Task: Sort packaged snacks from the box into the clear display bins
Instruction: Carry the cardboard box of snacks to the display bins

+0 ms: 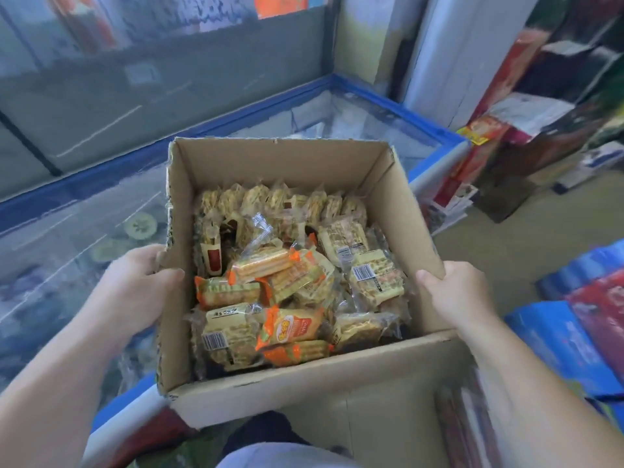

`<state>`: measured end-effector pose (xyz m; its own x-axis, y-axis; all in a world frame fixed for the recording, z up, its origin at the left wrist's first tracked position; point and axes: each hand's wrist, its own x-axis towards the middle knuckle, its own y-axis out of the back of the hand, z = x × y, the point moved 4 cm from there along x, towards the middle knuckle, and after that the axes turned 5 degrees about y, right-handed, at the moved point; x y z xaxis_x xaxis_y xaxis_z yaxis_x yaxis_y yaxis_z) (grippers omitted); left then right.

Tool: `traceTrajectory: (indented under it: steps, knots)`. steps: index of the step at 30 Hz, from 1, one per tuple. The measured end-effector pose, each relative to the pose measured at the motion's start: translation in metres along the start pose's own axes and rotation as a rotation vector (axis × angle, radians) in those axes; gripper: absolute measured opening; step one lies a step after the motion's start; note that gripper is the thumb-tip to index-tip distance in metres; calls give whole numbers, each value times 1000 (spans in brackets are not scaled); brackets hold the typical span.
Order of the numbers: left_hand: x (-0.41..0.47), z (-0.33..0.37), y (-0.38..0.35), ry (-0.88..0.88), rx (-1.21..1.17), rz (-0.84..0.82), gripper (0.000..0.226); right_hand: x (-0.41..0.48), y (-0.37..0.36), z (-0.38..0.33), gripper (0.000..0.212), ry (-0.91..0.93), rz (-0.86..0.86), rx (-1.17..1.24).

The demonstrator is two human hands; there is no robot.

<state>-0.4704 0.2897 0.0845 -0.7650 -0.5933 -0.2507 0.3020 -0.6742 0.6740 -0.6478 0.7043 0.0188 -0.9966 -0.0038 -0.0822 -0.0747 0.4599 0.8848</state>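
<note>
Left grip [135, 282] and right grip [449, 295] each curl over a side wall of the box [287, 163]. Snacks [290, 282] lie inside, between your 2 grips, equally near. No bins in view.

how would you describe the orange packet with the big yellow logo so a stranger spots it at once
Find the open cardboard box mid-view. By its near wall, about midway along, lies the orange packet. The other orange packets show biscuits through clear film; this one shows big yellow lettering.
</note>
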Motion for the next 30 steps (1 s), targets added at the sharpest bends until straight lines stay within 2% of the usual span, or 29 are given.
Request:
traceTrajectory:
  steps: [7,11,20,26,30]
  knots:
    - [78,138,-143,-175,55,-152,24,76,64,133,55,-221,139,-24]
    - [147,220,-233,-261,78,-257,34,136,91,188,52,-348,166,-8]
    - [286,427,-414,-399,184,-521,22,255,163,283,47,-617,294,-37]
    - [325,560,-534,-486,220,-608,22,331,195,363,44,-758,332,-10]
    - [339,639,-615,-504,264,-622,24,402,217,432,49,-778,401,49]
